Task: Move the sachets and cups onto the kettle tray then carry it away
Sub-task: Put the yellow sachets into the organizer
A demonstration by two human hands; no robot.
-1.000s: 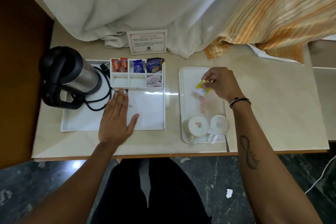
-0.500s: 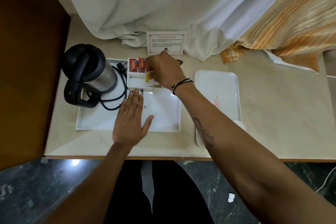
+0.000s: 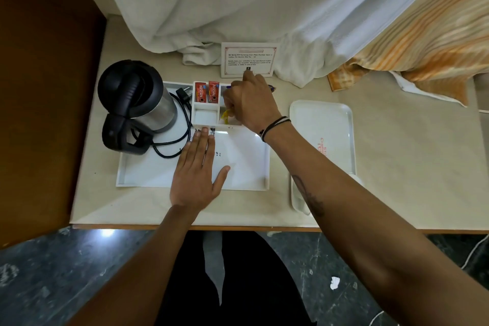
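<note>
Yellow sachet (image 3: 225, 115): carried over from the small tray (image 3: 322, 119) at centre right to a front compartment of the organiser (image 3: 205, 116), centre frame.
Right hand (image 3: 251, 103): fingers closed, pinching the sachet.
Left hand (image 3: 197, 169): kept flat, fingers together, on the kettle tray (image 3: 248, 167).
Kettle (image 3: 137, 98): left of centre, undisturbed.
Task status: sachet transfer judged nearly complete; cups hidden behind the right forearm.

A pale beige stone surface (image 3: 397, 161) with a wooden front edge fills mid-frame. Brown wooden panel (image 3: 45, 87) at left, white curtain (image 3: 225, 0) above, dark marble floor (image 3: 53, 280) below.
</note>
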